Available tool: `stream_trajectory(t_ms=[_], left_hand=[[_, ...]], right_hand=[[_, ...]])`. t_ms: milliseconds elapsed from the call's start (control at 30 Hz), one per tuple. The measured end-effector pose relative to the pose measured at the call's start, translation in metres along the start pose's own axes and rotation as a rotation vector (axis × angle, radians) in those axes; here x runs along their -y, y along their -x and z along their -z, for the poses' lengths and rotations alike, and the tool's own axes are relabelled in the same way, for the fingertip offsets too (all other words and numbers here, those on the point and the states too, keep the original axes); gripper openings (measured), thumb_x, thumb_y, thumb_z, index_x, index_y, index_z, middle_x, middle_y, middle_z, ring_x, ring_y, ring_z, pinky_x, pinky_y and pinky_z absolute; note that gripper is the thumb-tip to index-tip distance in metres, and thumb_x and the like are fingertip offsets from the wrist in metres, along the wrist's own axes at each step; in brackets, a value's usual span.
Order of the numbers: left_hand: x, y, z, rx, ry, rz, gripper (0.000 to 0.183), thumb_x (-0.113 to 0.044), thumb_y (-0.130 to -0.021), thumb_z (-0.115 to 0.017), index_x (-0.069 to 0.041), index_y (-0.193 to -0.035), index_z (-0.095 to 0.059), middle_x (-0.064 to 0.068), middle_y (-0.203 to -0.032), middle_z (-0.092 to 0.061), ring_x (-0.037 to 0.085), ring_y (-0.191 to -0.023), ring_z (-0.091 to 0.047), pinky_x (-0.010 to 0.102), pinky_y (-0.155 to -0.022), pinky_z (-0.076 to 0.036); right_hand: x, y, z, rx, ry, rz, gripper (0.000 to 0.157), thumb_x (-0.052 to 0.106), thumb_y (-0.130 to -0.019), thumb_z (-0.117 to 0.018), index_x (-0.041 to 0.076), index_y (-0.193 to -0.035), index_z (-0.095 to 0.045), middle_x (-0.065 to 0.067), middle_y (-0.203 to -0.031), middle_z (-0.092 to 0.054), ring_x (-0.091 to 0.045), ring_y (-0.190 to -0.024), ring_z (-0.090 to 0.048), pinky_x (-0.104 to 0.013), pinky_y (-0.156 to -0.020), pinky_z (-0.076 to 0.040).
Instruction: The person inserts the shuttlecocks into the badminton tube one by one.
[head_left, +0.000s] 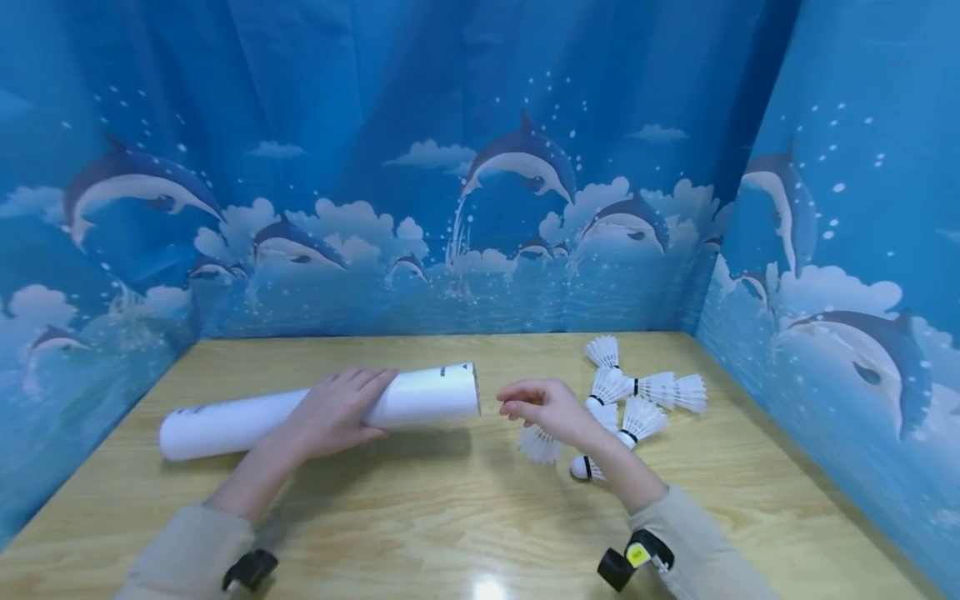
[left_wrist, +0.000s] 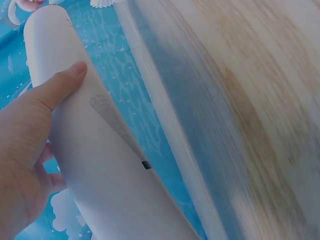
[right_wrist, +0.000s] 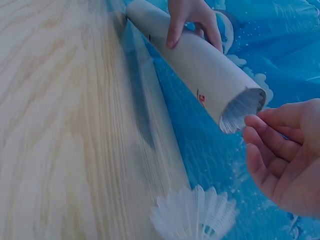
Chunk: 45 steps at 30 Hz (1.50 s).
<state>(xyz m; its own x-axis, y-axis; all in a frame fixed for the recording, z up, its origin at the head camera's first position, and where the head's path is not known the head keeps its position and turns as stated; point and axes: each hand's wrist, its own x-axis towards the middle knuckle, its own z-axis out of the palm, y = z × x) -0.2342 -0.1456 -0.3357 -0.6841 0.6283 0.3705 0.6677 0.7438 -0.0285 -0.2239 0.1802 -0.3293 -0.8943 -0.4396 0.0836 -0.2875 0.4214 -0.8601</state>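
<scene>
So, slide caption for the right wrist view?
Left hand grips a white tube, right hand near its open end, feathers inside.

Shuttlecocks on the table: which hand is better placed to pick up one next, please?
Probably the right hand: it appears empty and is near the shuttlecocks, while the left hand grips the white tube, farther from them.

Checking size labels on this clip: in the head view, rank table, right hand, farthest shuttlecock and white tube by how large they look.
1. Table
2. White tube
3. Right hand
4. Farthest shuttlecock
</scene>
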Motion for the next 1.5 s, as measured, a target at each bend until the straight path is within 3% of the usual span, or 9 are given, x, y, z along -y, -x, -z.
stream_trajectory(t_ms=[167, 533, 700, 800, 1300, 1500], left_hand=[[0.0, 0.0, 0.002, 0.008, 0.001, 0.006, 0.085, -0.036, -0.067, -0.082, -0.003, -0.135, -0.044, 0.015, -0.124, -0.056, 0.034, -0.109, -0.053, 0.054, -0.086, -0.047], [0.0, 0.0, 0.002, 0.022, 0.013, 0.007, 0.084, -0.036, -0.068, -0.081, -0.004, -0.136, -0.044, 0.015, -0.125, -0.055, 0.034, -0.11, -0.053, 0.054, -0.087, -0.047], [0.001, 0.0, 0.002, 0.011, 0.011, 0.001, 0.084, -0.034, -0.068, -0.082, -0.004, -0.136, -0.044, 0.015, -0.125, -0.055, 0.034, -0.109, -0.053, 0.055, -0.085, -0.047], [0.001, 0.0, 0.001, 0.004, 0.008, -0.003, 0.084, -0.034, -0.067, -0.082, -0.005, -0.135, -0.044, 0.015, -0.125, -0.055, 0.034, -0.109, -0.053, 0.054, -0.085, -0.047], [0.002, 0.0, 0.003, 0.003, 0.012, -0.001, 0.084, -0.036, -0.067, -0.082, -0.005, -0.135, -0.044, 0.014, -0.124, -0.056, 0.033, -0.109, -0.053, 0.054, -0.085, -0.047], [0.001, 0.0, 0.003, 0.008, 0.017, 0.001, 0.084, -0.036, -0.067, -0.082, -0.005, -0.136, -0.044, 0.014, -0.125, -0.055, 0.033, -0.11, -0.053, 0.055, -0.085, -0.047]], right_hand=[[-0.005, 0.013, 0.021, -0.039, 0.005, -0.017, 0.032, 0.019, -0.093, -0.057, -0.001, -0.117, -0.06, -0.013, -0.102, -0.066, -0.022, -0.093, -0.062, -0.05, -0.077, -0.051], [-0.018, 0.048, 0.06, -0.165, 0.092, -0.094, 0.033, 0.019, -0.091, -0.061, -0.005, -0.114, -0.06, -0.017, -0.106, -0.064, -0.021, -0.091, -0.061, -0.043, -0.074, -0.053], [-0.026, 0.061, 0.074, -0.2, 0.19, -0.105, 0.031, 0.018, -0.089, -0.062, -0.007, -0.108, -0.063, -0.012, -0.095, -0.067, -0.015, -0.081, -0.06, -0.031, -0.065, -0.052], [-0.032, 0.069, 0.081, -0.21, 0.24, -0.117, 0.028, 0.018, -0.088, -0.064, -0.006, -0.102, -0.065, -0.008, -0.087, -0.066, -0.013, -0.074, -0.057, -0.03, -0.06, -0.051], [-0.055, 0.092, 0.089, -0.147, 0.398, -0.168, 0.022, 0.024, -0.084, -0.069, 0.003, -0.091, -0.068, 0.002, -0.075, -0.064, -0.011, -0.066, -0.053, -0.024, -0.051, -0.046], [-0.059, 0.093, 0.087, -0.093, 0.398, -0.164, 0.021, 0.026, -0.084, -0.068, 0.005, -0.082, -0.067, 0.002, -0.068, -0.061, -0.01, -0.061, -0.052, -0.023, -0.05, -0.044]])
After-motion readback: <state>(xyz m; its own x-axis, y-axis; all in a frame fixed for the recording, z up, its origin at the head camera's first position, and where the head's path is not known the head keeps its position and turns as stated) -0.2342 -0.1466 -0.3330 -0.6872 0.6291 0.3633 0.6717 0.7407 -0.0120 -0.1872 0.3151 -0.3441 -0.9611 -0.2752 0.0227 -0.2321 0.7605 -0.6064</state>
